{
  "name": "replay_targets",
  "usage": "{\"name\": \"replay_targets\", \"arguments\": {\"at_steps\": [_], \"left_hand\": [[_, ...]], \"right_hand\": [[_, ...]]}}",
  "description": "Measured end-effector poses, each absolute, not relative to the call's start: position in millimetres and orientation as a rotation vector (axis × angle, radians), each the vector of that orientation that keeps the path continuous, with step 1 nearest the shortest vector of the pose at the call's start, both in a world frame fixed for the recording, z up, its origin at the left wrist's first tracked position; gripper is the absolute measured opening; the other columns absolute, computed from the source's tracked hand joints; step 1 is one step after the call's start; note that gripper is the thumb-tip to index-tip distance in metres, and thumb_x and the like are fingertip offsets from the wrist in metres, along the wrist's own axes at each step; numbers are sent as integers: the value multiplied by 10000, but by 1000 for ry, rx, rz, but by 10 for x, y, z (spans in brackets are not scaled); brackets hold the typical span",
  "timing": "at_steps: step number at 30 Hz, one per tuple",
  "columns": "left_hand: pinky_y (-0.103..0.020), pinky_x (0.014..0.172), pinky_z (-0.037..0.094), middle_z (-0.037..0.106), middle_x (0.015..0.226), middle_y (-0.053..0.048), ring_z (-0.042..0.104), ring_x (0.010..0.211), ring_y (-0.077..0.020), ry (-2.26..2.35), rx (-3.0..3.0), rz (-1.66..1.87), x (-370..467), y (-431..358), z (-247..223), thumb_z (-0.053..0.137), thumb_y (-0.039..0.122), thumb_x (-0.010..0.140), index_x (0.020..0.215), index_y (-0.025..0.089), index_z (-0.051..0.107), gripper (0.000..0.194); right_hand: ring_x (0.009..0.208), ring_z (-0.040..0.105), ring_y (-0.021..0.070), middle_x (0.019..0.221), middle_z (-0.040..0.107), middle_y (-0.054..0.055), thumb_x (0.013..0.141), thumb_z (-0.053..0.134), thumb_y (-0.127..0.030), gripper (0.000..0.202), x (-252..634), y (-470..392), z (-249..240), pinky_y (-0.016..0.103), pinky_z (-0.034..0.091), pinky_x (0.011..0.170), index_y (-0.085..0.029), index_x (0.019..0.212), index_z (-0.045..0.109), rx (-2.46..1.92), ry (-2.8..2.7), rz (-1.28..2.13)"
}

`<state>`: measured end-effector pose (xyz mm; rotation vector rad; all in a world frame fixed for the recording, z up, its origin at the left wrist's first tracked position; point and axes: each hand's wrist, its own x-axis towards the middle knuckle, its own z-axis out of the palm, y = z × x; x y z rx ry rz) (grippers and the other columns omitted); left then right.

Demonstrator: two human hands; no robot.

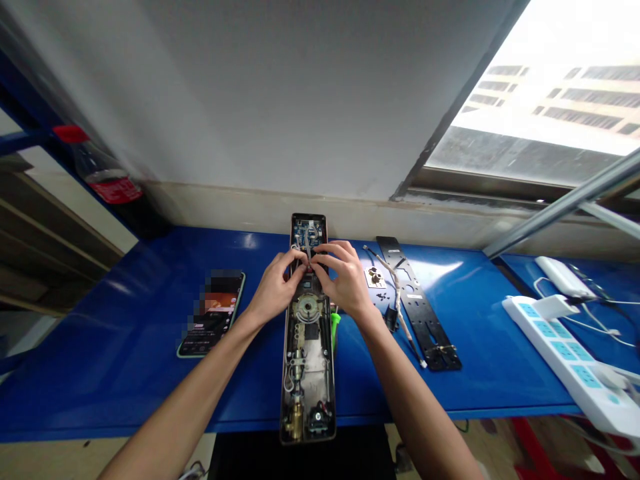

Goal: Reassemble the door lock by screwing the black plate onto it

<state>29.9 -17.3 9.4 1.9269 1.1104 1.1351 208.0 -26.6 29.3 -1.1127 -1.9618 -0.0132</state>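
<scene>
A long, narrow electronic door lock stands open-faced on the blue table, its inner parts exposed. At its far end lies a blue circuit board with thin cables running from it. Over the upper part, my left hand comes in from the left, thumb and forefinger pinched on a thin cable. From the right, my right hand pinches at the same cable, its fingertips nearly meeting the left ones. The exact connector between them is too small to make out. Below both hands a round part shows in the housing.
Right of the lock lie a black mounting plate, a wrapped cable, a small metal plate, loose screws and a green-handled tool. A phone lies left. A cola bottle and power strip flank the table.
</scene>
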Motion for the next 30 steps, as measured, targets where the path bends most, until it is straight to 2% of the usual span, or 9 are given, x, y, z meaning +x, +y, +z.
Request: {"name": "replay_targets", "arguments": {"at_steps": [6,11,17,26,30], "left_hand": [[-304,847,498,633,1073,-23,610,1002,-205,1095,1909,1159,298,-180,121,544,304,982,1059,241,554,100],[-294,809,518,648,1074,-22,626,995,-210,1104,1908,1139,284,-176,114,551,324,978,1050,245,576,110],[-291,837,522,658,1068,-24,633,1002,-204,1113,1908,1143,284,-176,135,559,322,972,1039,229,583,117],[-249,715,537,651,1054,-33,634,978,-205,1102,1881,1133,288,-184,159,558,336,960,1019,222,586,132],[-263,758,541,644,1069,-34,628,1005,-205,1110,1908,1125,290,-177,155,549,326,971,1036,223,574,125]], "right_hand": [[1081,617,245,1105,758,52,928,617,-207,158,2079,-268,290,437,511,909,-248,909,768,-1116,-1958,-18],[1087,612,240,1104,755,53,935,614,-219,161,2083,-258,268,432,511,918,-245,909,771,-1112,-1951,-13],[1089,610,237,1108,755,51,928,614,-204,168,2090,-257,270,430,507,935,-252,915,775,-1112,-1953,-4],[1094,605,241,1110,753,60,926,613,-192,166,2077,-268,274,441,506,938,-247,928,770,-1120,-1946,-6],[1097,598,240,1108,750,63,940,613,-218,158,2079,-277,266,448,501,955,-245,948,768,-1118,-1940,0]]}}
